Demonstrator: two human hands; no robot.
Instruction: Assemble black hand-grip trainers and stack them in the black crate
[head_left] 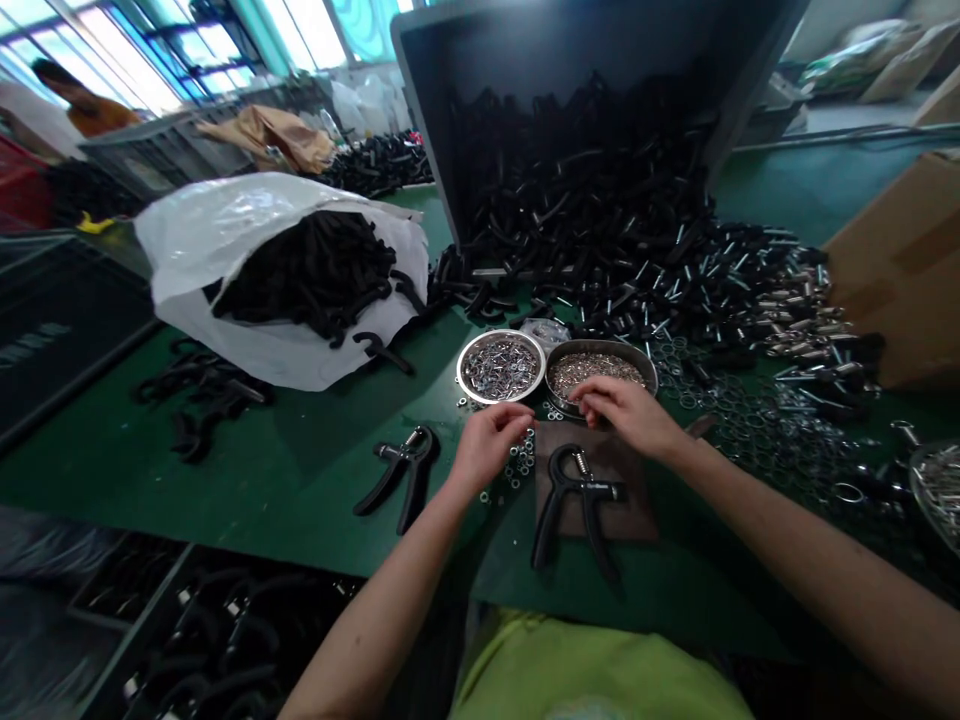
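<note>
My left hand (487, 442) is above the table just below a round metal bowl of small screws (501, 368), its thumb and fingers pinched; anything between them is too small to make out. Beside it lie several loose nuts (523, 455). My right hand (628, 412) is at the near rim of a second metal bowl of tiny parts (596, 368), fingers curled together, their tips partly hidden. Below that hand a black hand grip strengthener (581, 495) with a spring lies on a brown mat (634, 510). Another hand grip strengthener (405, 468) rests left of my left hand.
A large grey bin (442, 130) spills black handles across the back. At left lies a white sack (225, 215) of black handles. Metal rings (739, 410) and a cardboard box (900, 270) are at right. A person (94, 105) is in the far left background.
</note>
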